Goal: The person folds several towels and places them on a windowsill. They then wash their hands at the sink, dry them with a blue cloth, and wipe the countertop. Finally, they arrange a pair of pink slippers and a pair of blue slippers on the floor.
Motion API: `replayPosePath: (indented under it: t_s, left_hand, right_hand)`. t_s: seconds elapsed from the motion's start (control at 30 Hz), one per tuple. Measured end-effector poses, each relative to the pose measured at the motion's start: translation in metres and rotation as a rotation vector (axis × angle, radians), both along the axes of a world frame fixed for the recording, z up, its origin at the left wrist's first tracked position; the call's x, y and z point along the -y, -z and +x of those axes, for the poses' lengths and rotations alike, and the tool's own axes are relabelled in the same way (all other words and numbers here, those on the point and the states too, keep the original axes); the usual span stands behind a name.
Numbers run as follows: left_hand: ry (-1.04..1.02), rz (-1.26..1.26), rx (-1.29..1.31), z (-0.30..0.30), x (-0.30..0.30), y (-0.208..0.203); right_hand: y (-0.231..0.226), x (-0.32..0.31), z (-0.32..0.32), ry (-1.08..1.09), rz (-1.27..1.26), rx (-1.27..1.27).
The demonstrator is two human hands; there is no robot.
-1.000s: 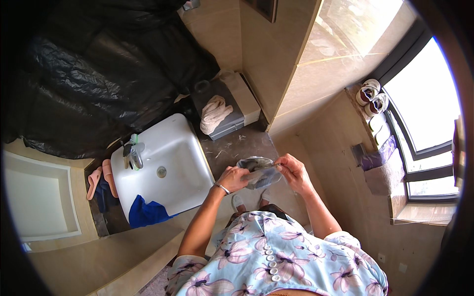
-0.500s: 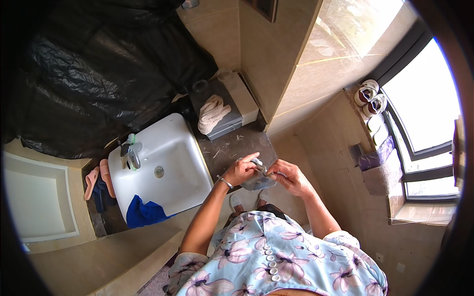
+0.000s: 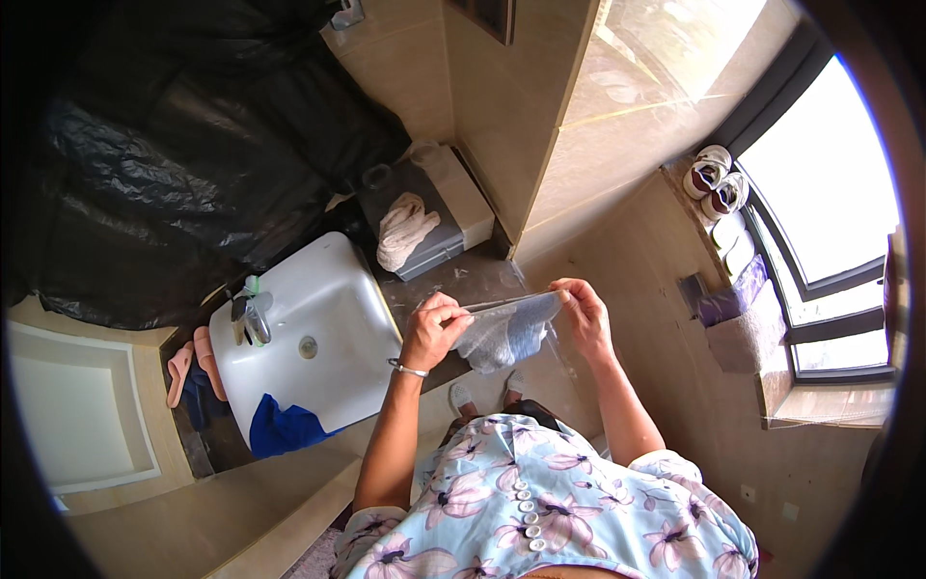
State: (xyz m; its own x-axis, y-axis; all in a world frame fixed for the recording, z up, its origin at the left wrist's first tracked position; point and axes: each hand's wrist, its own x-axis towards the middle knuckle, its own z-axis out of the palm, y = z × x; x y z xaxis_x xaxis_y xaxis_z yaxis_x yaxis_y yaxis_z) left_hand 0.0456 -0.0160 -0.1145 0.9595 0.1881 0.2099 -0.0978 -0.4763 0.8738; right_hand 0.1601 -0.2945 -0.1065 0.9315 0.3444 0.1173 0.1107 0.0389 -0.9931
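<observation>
A see-through plastic bag [image 3: 503, 331] is stretched between my two hands, its top edge pulled nearly straight. Something soft, grey and blue, shows through its side; whether it is cloth I cannot tell. My left hand [image 3: 432, 330], with a bracelet at the wrist, pinches the bag's left corner beside the sink. At the right corner, my right hand [image 3: 585, 314] grips the rim between thumb and fingers. The bag hangs in the air past the dark counter's edge, above my feet.
Left of my hands is a white sink [image 3: 333, 372] with a tap [image 3: 253, 317]; a blue cloth [image 3: 282, 425] drapes over its front rim. Beyond it, a beige towel [image 3: 407, 232] lies on a grey box [image 3: 434, 261]. Pink slippers [image 3: 205, 359] stand left; shoes [image 3: 723, 183] line the windowsill.
My hands have moved apart, left hand leftward and right hand slightly up and right. The bag, bunched between my fingers before, is now spread wide with its rim taut.
</observation>
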Motion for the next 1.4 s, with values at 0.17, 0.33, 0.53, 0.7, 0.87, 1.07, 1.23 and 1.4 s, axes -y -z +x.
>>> replayPosePath:
  t_s: [0.17,0.33,0.53,0.7,0.87,1.07,1.23,1.4]
  left_hand:
    - [-0.054,0.067,0.042,-0.002,0.015,-0.018]
    - [-0.040,0.058,0.029,-0.005,0.017,-0.024]
    - [0.014,0.030,-0.001,-0.008,0.013,-0.022]
    - [0.143,-0.021,-0.089,-0.011,-0.001,0.007]
    - [0.146,0.120,-0.249,-0.023,-0.019,0.062]
    - [-0.115,0.365,-0.122,-0.021,-0.025,0.067]
    - [-0.328,0.441,0.088,-0.017,-0.025,0.045]
    - [-0.458,0.279,0.266,-0.017,-0.021,0.024]
  right_hand:
    - [0.021,-0.022,0.001,-0.034,0.012,-0.160]
    - [-0.017,-0.053,-0.006,-0.389,-0.382,-0.052]
    - [-0.020,-0.073,-0.006,-0.511,-0.467,0.276]
    - [-0.041,-0.067,-0.009,-0.495,-0.321,-0.098]
    - [-0.060,-0.057,0.000,-0.456,-0.352,-0.083]
    - [-0.057,-0.045,-0.001,-0.353,-0.430,0.010]
    - [-0.040,-0.034,0.005,-0.249,-0.505,0.055]
    - [-0.039,-0.033,0.010,-0.247,-0.516,-0.014]
